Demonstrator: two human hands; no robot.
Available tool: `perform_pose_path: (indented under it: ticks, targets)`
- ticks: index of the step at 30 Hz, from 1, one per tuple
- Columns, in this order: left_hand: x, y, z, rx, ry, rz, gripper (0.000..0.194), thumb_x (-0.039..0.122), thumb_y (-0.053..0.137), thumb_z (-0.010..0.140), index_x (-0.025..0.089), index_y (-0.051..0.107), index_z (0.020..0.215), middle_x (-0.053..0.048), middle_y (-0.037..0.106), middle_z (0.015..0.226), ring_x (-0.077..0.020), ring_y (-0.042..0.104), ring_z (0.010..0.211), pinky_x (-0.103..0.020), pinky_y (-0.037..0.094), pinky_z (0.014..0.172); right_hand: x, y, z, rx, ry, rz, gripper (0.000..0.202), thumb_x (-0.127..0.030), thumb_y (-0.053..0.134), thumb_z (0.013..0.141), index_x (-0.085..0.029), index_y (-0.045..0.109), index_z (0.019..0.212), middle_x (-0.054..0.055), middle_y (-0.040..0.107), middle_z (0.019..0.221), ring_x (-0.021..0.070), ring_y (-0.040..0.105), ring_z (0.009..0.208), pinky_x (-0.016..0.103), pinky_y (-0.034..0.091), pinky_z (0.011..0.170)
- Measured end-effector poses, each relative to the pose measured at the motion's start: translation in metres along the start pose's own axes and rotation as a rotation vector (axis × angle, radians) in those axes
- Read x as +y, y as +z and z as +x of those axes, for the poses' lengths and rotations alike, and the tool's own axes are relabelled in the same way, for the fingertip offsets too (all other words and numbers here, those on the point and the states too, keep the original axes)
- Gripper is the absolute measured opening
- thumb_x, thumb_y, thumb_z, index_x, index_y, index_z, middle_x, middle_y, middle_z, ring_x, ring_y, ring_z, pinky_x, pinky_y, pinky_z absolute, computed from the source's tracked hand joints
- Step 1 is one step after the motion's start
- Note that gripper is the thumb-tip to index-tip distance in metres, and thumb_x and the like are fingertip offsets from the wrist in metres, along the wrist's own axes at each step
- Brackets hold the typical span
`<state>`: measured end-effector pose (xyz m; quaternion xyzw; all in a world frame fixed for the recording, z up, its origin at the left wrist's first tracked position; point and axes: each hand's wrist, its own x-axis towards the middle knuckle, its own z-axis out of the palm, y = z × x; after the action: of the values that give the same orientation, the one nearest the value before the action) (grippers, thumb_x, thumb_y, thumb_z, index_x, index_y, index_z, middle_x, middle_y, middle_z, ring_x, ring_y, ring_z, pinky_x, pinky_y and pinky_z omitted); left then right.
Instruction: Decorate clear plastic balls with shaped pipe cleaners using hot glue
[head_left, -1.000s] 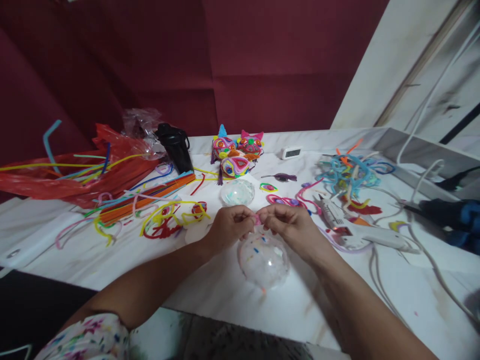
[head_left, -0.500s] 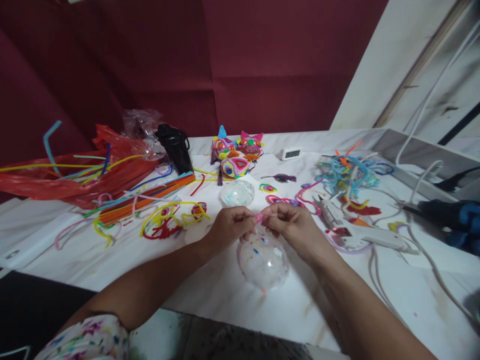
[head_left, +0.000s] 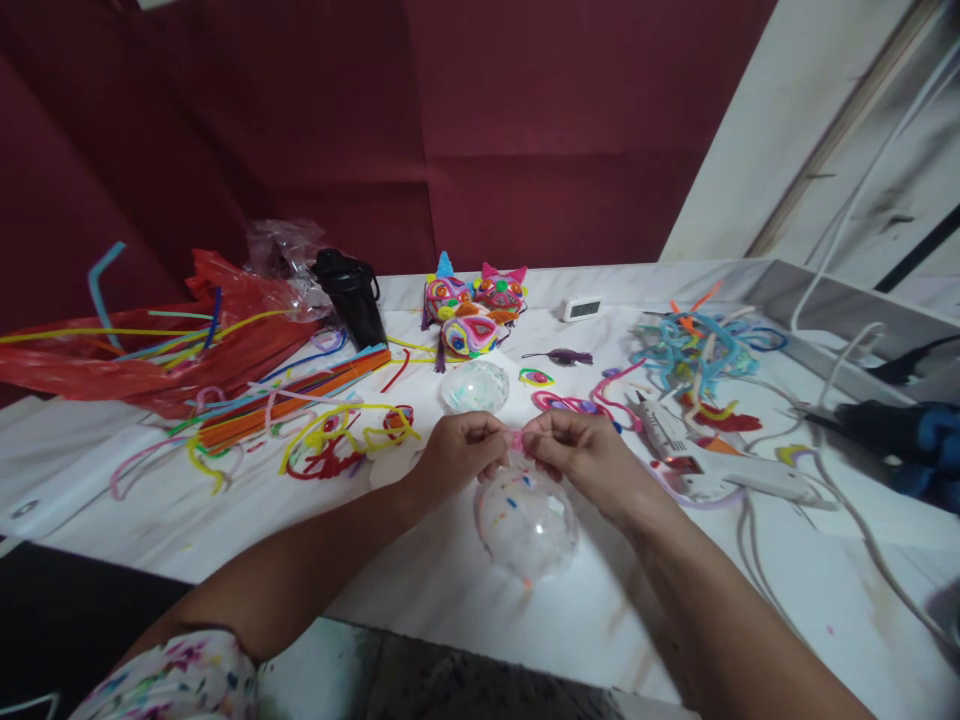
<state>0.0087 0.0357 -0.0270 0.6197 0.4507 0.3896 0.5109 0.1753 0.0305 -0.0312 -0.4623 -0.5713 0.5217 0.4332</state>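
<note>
Between the fingertips of both hands is a small pink piece, partly covered by the fingers. My left hand pinches it from the left, and my right hand pinches it from the right. Just below the fingers, a clear plastic dome with blue and orange flecks rests on the white table. Another clear dome lies behind my left hand. A pink looped strip lies behind my right hand.
Three colourful animal-face ornaments stand at the back, with a black bottle to their left. Orange strips and a red bag lie left. A glue gun, cables and tangled blue strips are at right.
The fingers of my right hand have shifted slightly around the pink piece and are drawn closer together. Everything else looks the same.
</note>
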Motion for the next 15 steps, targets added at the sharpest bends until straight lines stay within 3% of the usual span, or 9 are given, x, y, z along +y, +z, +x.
perform_pose_path:
  ticks: [15]
  targets:
    - [-0.0001, 0.0017, -0.0004, -0.034, 0.007, -0.023, 0.018, 0.028, 0.061, 0.071, 0.022, 0.06, 0.054, 0.001, 0.056, 0.049, -0.0118, 0.047, 0.043, -0.03, 0.035, 0.045, -0.0014, 0.0015, -0.0004, 0.003, 0.053, 0.084, 0.02, -0.034, 0.067, 0.063, -0.015, 0.062, 0.069, -0.004, 0.058, 0.049, 0.0077, 0.045, 0.044, 0.022, 0.035, 0.045]
